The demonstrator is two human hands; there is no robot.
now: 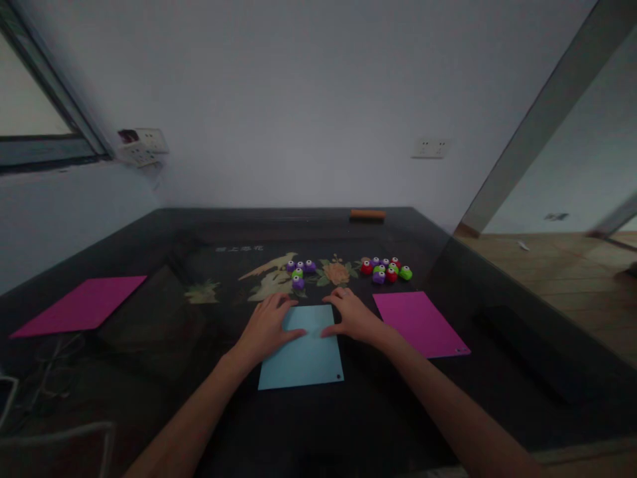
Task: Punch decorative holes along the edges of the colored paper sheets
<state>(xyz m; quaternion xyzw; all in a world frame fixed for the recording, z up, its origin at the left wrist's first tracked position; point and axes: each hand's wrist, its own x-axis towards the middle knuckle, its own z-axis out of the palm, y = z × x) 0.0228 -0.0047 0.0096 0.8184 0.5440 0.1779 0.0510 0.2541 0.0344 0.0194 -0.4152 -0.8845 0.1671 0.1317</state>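
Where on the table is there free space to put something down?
Bare dark tabletop lies between the left pink sheet and the left hand. It is crowded behind the blue sheet, where small punches sit.

- Pale wall (pixel 298 99) behind, dimly lit, with a white double socket (pixel 430 147) and a socket cluster (pixel 142 146) in the left corner.
- Window frame (pixel 44 143) at far left.
- Dark glass-topped table (pixel 149 372) with a floral inlay (pixel 271 275).
- Wooden floor (pixel 562 265) at right, past a slanted metal bar (pixel 537 119).
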